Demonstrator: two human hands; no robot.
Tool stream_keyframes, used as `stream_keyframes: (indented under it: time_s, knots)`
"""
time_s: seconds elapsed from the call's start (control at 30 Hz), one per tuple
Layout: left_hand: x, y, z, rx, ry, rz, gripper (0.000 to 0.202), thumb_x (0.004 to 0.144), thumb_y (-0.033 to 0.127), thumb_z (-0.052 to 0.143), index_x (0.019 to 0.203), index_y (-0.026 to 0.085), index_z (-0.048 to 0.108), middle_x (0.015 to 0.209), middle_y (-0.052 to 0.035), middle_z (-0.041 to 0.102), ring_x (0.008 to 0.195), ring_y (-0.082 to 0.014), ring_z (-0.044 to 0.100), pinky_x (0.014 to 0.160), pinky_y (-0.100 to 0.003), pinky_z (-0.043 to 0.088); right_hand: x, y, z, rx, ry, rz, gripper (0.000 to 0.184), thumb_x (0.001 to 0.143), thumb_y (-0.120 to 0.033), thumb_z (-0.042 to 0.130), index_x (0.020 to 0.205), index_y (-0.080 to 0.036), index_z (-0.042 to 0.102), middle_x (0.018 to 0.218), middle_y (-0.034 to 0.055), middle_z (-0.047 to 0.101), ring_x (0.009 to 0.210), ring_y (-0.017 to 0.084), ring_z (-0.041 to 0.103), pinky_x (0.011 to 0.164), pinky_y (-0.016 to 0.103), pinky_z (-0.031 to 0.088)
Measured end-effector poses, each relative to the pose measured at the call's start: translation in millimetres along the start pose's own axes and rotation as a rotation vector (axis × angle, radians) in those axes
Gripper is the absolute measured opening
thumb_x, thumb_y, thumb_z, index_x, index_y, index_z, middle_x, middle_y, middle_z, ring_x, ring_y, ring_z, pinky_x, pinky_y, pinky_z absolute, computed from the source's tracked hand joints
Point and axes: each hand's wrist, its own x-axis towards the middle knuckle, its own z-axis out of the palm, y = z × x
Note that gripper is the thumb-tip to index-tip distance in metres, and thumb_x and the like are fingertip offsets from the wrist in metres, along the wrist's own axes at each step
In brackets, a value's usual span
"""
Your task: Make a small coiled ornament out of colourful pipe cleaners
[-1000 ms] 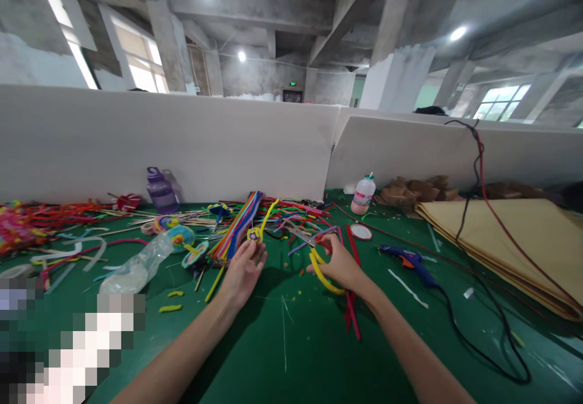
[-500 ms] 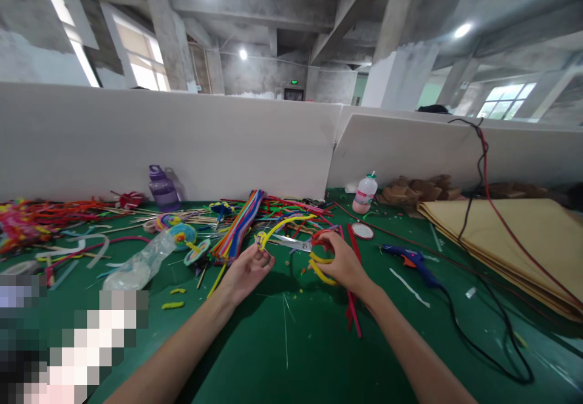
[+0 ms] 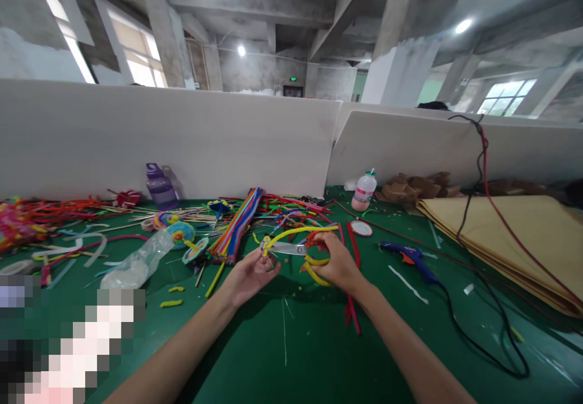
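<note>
My left hand (image 3: pixel 250 277) pinches a small yellow-and-purple pipe-cleaner piece (image 3: pixel 266 246). From it a yellow pipe-cleaner strand (image 3: pixel 303 230) stretches to the right, above the scissors. My right hand (image 3: pixel 339 264) grips scissors (image 3: pixel 291 249) whose handles are wrapped in yellow and red-orange. Their blades point left, and the tips reach the piece at my left fingertips. Whether the blades touch it, I cannot tell. Just behind my left hand lies a bundle of multicoloured pipe cleaners (image 3: pixel 239 225).
Loose yellow offcuts (image 3: pixel 171 303) and a plastic-wrapped blue flower (image 3: pixel 180 234) lie at left, with a purple bottle (image 3: pixel 161 186) behind. To the right are red strips (image 3: pixel 353 246), a glue gun (image 3: pixel 407 260) with its cord, a pink-labelled bottle (image 3: pixel 364 191) and brown paper (image 3: pixel 510 234).
The scissor blades have come closer to the piece in my left hand. The yellow strand now points farther right, and both hands remain in nearly the same place.
</note>
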Motion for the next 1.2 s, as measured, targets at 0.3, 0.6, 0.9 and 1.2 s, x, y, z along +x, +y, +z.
stream_keyframes:
  time_s: [0.3,0.6,0.9,1.2]
  knots:
    - [3.4,-5.2,-1.3,0.099,0.039,0.008,0.010,0.074,0.008,0.060,0.081,0.015,0.062,0.068,-0.0024,0.066,0.068,-0.0126,0.063,0.085,-0.036,0.048,-1.9,-0.4,-0.7,-0.070,-0.039,-0.016,0.045,0.062,-0.028,0.068,0.102,-0.020,0.050,0.092,0.0060,0.059,0.083,0.021,0.056,0.074,0.035,0.047]
    - [2.4,-10.3,-0.4,0.039,0.029,-0.007,0.009,0.079,0.009,0.055,0.081,0.015,0.062,0.068,-0.0029,0.065,0.067,-0.0116,0.062,0.086,-0.036,0.048,-4.3,-1.6,-0.8,-0.144,-0.054,-0.025,0.042,0.063,-0.030,0.066,0.102,-0.019,0.052,0.099,0.0073,0.062,0.087,0.021,0.060,0.075,0.033,0.048]
    - [1.2,-12.6,4.8,0.029,0.028,0.012,0.010,0.081,0.011,0.053,0.082,0.014,0.062,0.068,-0.0030,0.064,0.066,-0.0112,0.062,0.088,-0.037,0.048,-9.0,-8.7,-2.2,-0.346,-0.048,-0.071,0.034,0.069,-0.037,0.061,0.095,-0.017,0.053,0.085,0.0076,0.064,0.081,0.023,0.061,0.067,0.030,0.045]
    - [7.7,-3.5,2.2,0.298,0.046,0.223,0.008,0.069,0.014,0.069,0.075,0.015,0.064,0.075,-0.0023,0.067,0.077,-0.0136,0.063,0.083,-0.032,0.048,-0.3,0.1,3.4,-0.101,0.171,0.310,0.042,0.068,-0.037,0.060,0.103,-0.020,0.046,0.092,0.0052,0.061,0.076,0.019,0.059,0.065,0.028,0.044]
